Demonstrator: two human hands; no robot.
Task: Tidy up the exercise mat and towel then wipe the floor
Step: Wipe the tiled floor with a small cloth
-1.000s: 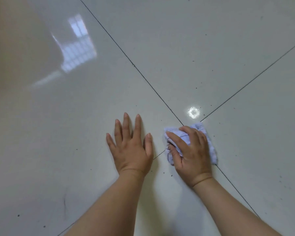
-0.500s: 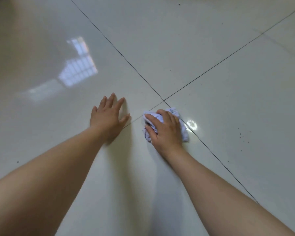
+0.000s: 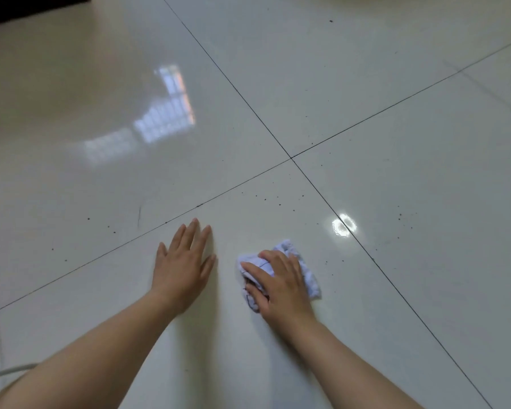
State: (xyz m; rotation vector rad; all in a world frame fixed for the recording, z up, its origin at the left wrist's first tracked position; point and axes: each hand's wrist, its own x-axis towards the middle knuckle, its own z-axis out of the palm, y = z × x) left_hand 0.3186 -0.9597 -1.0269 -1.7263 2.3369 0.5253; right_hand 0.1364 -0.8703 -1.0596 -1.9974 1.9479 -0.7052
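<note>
I see one cloth, a soft, crumpled, pale blue-white lump on the floor, on the tile nearest me. My right hand covers its middle, so I cannot tell its long side; it sticks out left and right of the hand. The fingers bend over the cloth and hold it down. My left hand lies flat on the floor just beside it, fingers straight, pointing away from me, holding nothing. The floor is smooth, shiny, pale square tiles. Two thin dark lines cross, so four tiles meet. Many tiny dark specks lie near the cross.
</note>
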